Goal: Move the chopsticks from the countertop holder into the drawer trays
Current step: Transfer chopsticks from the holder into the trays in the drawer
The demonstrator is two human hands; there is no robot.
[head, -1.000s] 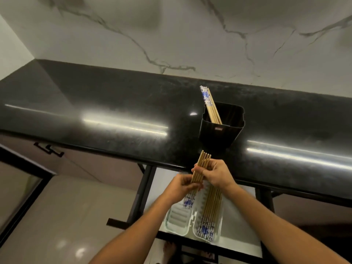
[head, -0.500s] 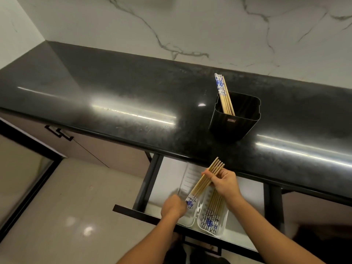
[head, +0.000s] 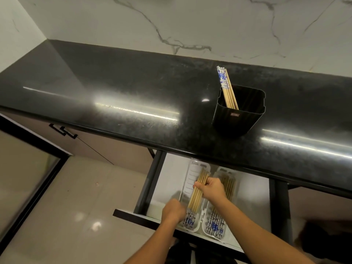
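Two bare hands at chopstick trays in an open drawer, seen from above.

Nearest me, my left hand (head: 173, 211) sits curled at the near end of the left tray (head: 190, 180); I cannot tell whether it grips anything. Just beyond, my right hand (head: 211, 189) is curled round a bundle of chopsticks (head: 196, 197) lying lengthwise in that tray, blue-patterned ends toward me. The right tray (head: 221, 171) beside it holds a second set (head: 214, 223). Both trays sit in the drawer (head: 168, 174). Farther back, on the black countertop (head: 133, 88), a black holder (head: 238, 121) has a few leaning chopsticks (head: 226, 90).
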